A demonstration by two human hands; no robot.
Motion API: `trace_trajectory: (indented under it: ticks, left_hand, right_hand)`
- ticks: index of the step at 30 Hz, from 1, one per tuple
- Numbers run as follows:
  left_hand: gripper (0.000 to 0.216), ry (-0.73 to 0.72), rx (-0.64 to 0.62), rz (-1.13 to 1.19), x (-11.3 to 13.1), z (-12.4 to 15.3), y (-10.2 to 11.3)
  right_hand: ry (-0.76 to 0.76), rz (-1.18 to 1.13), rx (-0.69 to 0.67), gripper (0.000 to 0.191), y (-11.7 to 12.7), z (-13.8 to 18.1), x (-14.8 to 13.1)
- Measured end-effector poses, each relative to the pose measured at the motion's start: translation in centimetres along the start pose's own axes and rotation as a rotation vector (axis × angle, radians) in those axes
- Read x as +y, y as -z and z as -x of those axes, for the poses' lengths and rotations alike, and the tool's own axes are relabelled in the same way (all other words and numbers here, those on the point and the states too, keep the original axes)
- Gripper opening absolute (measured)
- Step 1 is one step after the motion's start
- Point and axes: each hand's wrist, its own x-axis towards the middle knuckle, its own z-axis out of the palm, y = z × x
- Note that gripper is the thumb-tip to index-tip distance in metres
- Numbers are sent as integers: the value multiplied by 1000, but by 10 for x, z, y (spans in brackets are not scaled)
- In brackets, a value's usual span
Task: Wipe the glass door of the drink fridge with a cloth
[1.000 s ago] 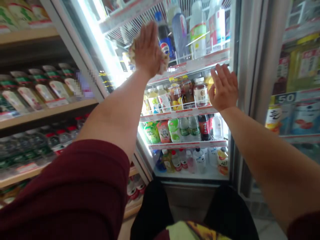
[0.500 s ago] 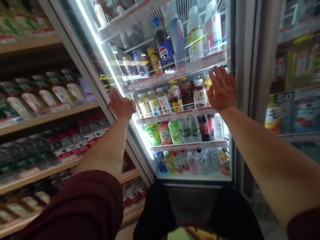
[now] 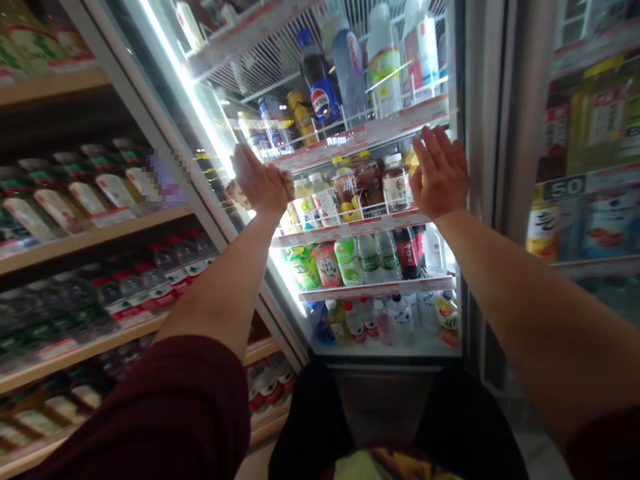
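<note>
A lit drinks cooler (image 3: 385, 363) with a glass front stands before me, its shelves tilted in view. My left hand (image 3: 263, 183) is open at the left part of the glass, fingers stretched upward and a little blurred. It covers the left end of the middle shelf's bottles. I cannot tell whether it touches the glass. My right hand (image 3: 441, 175) lies open near the right door edge, fingers extended, beside a dark bottle with a white cap (image 3: 396, 181). Neither hand holds anything. Behind the glass stands a blue-labelled cola bottle (image 3: 320, 87).
Left of the cooler, wooden shelves (image 3: 95, 233) carry rows of bottles. A metal door frame (image 3: 500, 167) and another cooler section with a yellow-capped jug (image 3: 595, 120) are at the right. My dark-clad knees (image 3: 313, 420) are close below the cooler.
My left hand has moved right and slightly up, from the door's left edge over the glass. My right hand stays nearly in place. The view has shifted slightly.
</note>
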Motion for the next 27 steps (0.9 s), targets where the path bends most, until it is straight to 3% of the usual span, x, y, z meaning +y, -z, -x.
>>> trace_trajectory:
  ticks: [3,7,10,13,16,20,23,27]
  left_hand:
    - [77,-202,-27,-5,50,-2,-13]
    - [75,-567,-94,51,106,34,-33]
    - [73,-768,-172,12,134,70,-39]
    - [70,-863,-212,-47,146,96,-39]
    - [67,-946,-233,-70,140,103,-37]
    - [64,-1060,-292,-56,112,90,-32]
    - [64,-972,-289,-45,82,80,-24]
    - [65,-717,-235,-27,33,83,-13]
  right_hand:
    - [-9,3,-21,68,2,0,-2]
    - [-18,-24,-25,66,0,-1,-1]
    - [-36,-63,-12,64,-3,-1,0]
    - [-29,-57,-13,64,-3,-1,0]
    - [-22,-34,-7,64,-1,0,-1]
    - [-32,-21,-19,66,3,0,-3]
    - [-32,2,-43,68,4,0,-3]
    - [-22,-8,-28,69,3,0,0]
